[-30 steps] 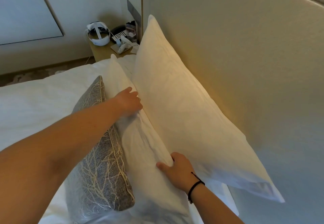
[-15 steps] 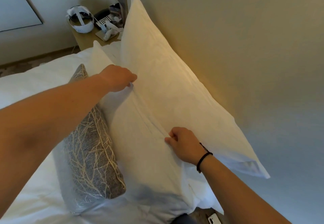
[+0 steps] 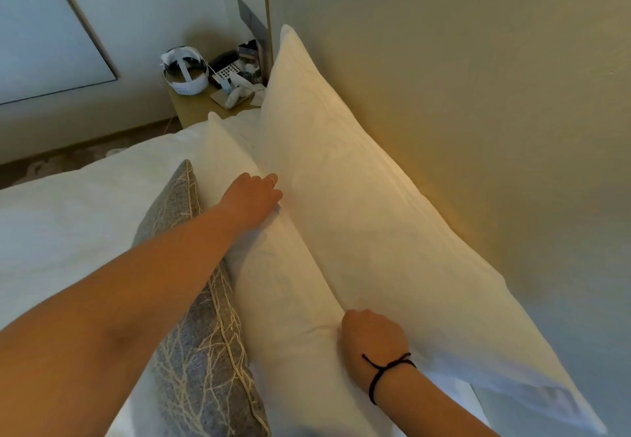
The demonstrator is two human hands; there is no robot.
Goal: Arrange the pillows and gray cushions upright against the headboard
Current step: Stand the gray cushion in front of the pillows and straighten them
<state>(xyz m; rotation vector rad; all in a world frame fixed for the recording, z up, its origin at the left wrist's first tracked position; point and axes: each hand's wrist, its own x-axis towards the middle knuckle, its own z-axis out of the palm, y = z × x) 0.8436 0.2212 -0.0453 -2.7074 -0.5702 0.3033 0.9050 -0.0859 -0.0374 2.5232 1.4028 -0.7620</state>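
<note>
Between 2 pillows, left hand (image 3: 254, 199) & right hand (image 3: 370, 337) grip front pillow (image 3: 290, 300).

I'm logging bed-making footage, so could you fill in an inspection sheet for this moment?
Surface: bed with white sheet.
Job's things: back pillow upright against headboard; front pillow leaning on it; gray cushion upright in front.
Clutter: headset, phone and small items on nightstand.
Grippers: left hand rests on the front pillow's top edge; right hand, fingers curled, grips the same pillow lower down.
Cables: nothing seen.
Surroundings: pale wall, patterned floor.
</note>
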